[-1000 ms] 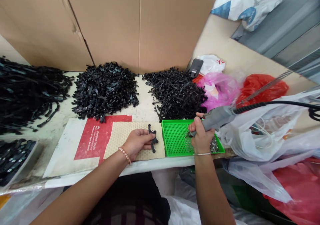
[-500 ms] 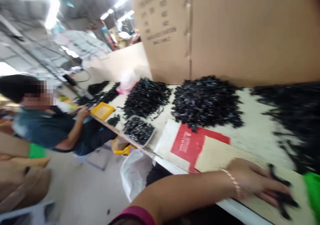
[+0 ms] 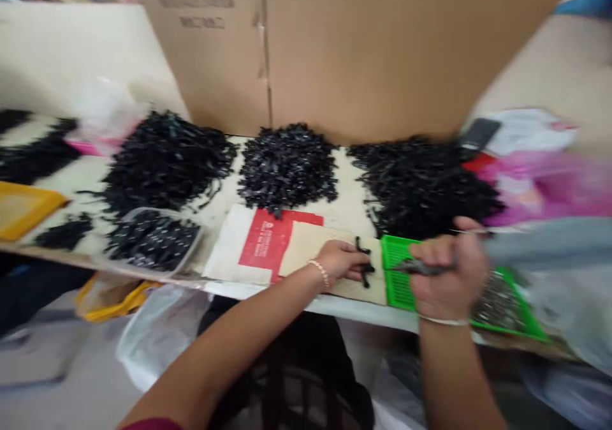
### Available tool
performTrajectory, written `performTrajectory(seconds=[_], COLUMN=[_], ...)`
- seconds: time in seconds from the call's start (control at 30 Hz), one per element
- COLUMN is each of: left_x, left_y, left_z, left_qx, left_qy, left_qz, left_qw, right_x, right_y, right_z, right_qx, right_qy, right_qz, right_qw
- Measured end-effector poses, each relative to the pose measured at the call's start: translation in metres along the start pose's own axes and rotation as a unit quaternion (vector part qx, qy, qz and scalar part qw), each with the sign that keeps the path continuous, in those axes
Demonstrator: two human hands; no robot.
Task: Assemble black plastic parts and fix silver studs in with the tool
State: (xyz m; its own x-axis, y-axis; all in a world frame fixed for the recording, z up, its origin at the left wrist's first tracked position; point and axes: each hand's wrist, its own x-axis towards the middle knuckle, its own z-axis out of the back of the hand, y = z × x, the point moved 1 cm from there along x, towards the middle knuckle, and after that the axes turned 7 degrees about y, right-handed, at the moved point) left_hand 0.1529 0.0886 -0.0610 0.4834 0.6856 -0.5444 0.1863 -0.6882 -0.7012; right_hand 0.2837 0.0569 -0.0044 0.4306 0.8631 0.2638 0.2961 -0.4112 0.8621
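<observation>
My left hand (image 3: 340, 261) rests on a beige perforated mat (image 3: 306, 246) and pinches a small black plastic part (image 3: 364, 265) at the mat's right end. My right hand (image 3: 447, 272) is wrapped round the grey handle of a corded power screwdriver (image 3: 516, 246), whose tip hovers over the left side of a green perforated tray (image 3: 399, 277). Several small silver screws (image 3: 497, 299) lie in the tray's right half. The view is blurred by motion.
Three heaps of black plastic parts (image 3: 287, 165) lie along the back of the table before a big cardboard box (image 3: 363, 47). A clear tray of black parts (image 3: 150, 238) and a yellow tray (image 3: 21, 203) sit left. Pink and white bags (image 3: 549, 181) crowd the right.
The view swung far left toward a seated co-worker, then back over the table. My left hand still holds the black part; my right hand with the screwdriver is back over the green tray.
</observation>
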Motion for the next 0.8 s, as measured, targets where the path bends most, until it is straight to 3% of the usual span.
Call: performTrajectory(seconds=[0.23, 0.8], left_x=[-0.007, -0.009], left_y=[0.002, 0.001], left_z=[-0.001, -0.003], left_qx=[0.001, 0.006], left_qy=[-0.002, -0.006], left_qz=[-0.006, -0.013], left_qw=[1.000, 1.000], right_x=[-0.004, -0.008], right_y=[-0.010, -0.017], right_z=[-0.018, -0.015], right_qx=[0.008, -0.002], right_qy=[0.015, 0.030], right_qz=[-0.009, -0.022], right_qw=[1.000, 0.999])
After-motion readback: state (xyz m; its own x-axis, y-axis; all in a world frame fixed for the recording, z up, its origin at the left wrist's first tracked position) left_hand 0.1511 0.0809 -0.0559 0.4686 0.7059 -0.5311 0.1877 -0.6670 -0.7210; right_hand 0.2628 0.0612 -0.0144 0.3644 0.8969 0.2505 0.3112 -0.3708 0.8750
